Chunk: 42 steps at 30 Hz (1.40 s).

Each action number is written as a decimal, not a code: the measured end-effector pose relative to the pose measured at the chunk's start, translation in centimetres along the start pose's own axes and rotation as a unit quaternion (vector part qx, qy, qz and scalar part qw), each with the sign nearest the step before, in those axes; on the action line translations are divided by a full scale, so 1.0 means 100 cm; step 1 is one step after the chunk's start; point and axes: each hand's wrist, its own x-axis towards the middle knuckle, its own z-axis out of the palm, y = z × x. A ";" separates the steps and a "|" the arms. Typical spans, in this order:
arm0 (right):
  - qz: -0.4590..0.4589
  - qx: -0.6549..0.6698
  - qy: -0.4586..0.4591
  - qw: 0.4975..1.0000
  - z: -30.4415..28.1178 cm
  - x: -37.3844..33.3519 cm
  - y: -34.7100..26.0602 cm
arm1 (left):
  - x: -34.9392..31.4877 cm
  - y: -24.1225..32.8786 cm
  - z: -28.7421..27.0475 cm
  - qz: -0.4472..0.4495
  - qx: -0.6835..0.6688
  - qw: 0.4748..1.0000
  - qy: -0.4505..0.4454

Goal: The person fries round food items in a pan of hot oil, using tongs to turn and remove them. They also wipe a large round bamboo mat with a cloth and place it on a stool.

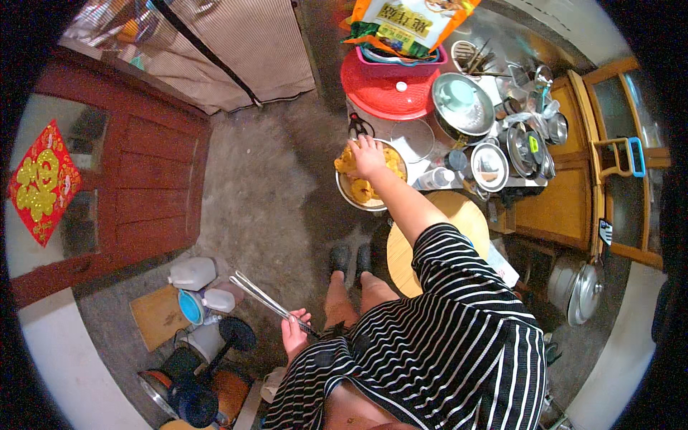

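Observation:
My left hand (294, 331), low and left of my body, is closed around long metal tongs (259, 295), whose tips point up and left. My right arm stretches forward over a round wooden board. My right hand (368, 155) rests over a white bowl (370, 206) of yellow-orange food pieces (362, 189), its fingers apart and touching the pieces. Whether a piece sits beneath the palm is hidden. Just beyond the bowl lie black-handled scissors (360, 125). A clear bottle (436, 178) lies to the right of it.
Beyond the bowl are a red lid (390, 86) and a metal basin (464, 106). Pots and dishes crowd the table's right side near a wooden cabinet (566, 186). The round wooden board (459, 211) stands close to my right. Plastic jugs (192, 272) stand on the floor at left.

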 end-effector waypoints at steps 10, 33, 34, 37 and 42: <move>-0.034 -0.004 -0.038 0.999 0.037 0.048 0.009 | 0.026 0.008 0.007 -0.016 0.024 0.999 0.039; -0.080 0.217 0.239 0.943 0.010 -0.001 0.033 | 0.050 0.007 -0.004 0.003 0.048 0.999 0.014; -0.109 0.228 0.284 0.925 0.003 -0.011 0.029 | 0.050 0.011 -0.001 0.019 0.055 0.998 0.007; -0.156 0.243 0.375 0.881 -0.024 -0.053 0.010 | 0.050 0.024 0.007 0.029 0.055 0.998 0.003; -0.196 0.263 0.477 0.815 -0.078 -0.147 -0.026 | 0.057 0.091 0.047 -0.033 -0.103 0.983 -0.149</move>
